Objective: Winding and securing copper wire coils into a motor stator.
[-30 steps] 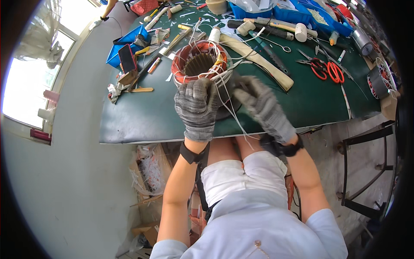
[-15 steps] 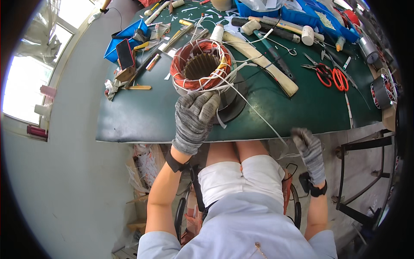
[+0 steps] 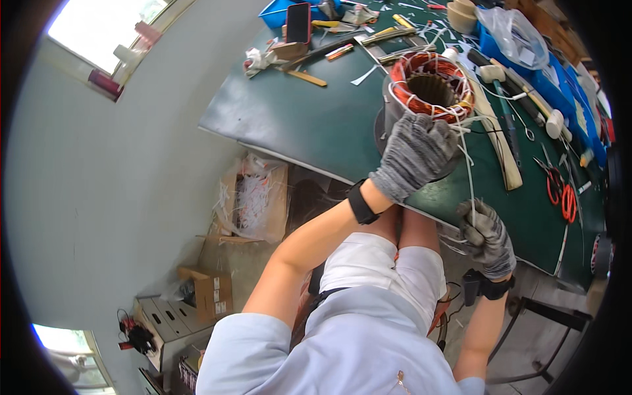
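Note:
A motor stator with red-orange copper windings, laced round with white cord, stands upright on the green table. My left hand, in a grey knit glove, grips the near side of the winding ring, its fingers curled against the rim. From beside those fingers a white lacing cord runs down toward me. My right hand, gloved the same way, is closed on this cord near the table's front edge. Some of the cord's loose length shows just left of that hand. The left fingertips are partly hidden.
Right of the stator lie a wooden bat-like tool, a mallet and red-handled scissors. Blue bins line the far right. A phone and a flat wooden stick lie at the far left.
The whole view has swung, so the stator and table appear farther right. My right hand has come closer to the stator, still holding the cord. My left hand stays at the winding.

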`<state>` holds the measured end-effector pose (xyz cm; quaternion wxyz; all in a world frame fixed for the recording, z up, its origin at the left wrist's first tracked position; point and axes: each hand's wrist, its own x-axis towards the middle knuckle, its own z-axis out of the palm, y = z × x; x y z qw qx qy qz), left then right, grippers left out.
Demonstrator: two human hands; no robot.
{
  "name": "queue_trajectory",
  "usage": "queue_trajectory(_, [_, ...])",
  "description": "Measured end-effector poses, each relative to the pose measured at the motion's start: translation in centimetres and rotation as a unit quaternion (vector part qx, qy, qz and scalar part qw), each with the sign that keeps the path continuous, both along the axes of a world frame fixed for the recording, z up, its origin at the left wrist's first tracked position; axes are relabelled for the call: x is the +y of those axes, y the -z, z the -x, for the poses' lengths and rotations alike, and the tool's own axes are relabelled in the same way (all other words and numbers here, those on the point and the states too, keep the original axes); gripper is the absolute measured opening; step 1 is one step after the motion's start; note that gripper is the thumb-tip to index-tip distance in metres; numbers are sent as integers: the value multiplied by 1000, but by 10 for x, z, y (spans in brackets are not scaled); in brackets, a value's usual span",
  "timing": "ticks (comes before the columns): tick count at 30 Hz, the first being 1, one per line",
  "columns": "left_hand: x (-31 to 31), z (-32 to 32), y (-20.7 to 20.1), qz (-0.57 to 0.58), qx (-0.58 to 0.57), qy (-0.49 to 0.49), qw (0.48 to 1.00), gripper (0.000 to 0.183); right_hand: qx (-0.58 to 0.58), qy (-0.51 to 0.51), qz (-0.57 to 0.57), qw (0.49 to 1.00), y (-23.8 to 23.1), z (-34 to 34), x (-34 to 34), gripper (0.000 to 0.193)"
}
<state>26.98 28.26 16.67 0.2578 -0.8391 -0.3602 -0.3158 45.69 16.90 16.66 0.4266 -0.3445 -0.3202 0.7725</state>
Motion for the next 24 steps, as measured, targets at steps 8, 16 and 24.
queue_trajectory(8, [-26,2,-9,114,2,65,991,24,-108,-65,-85,988,-15,-5,24,41])
queue_trajectory(16, [-109,24,23,333,47,268,903,20,-268,-109,-229,929,-33,18,47,34])
queue_trajectory(24, [-26,41,-7,78,95,97,988,37,-239,-130,-168,948,-36,7,34,34])
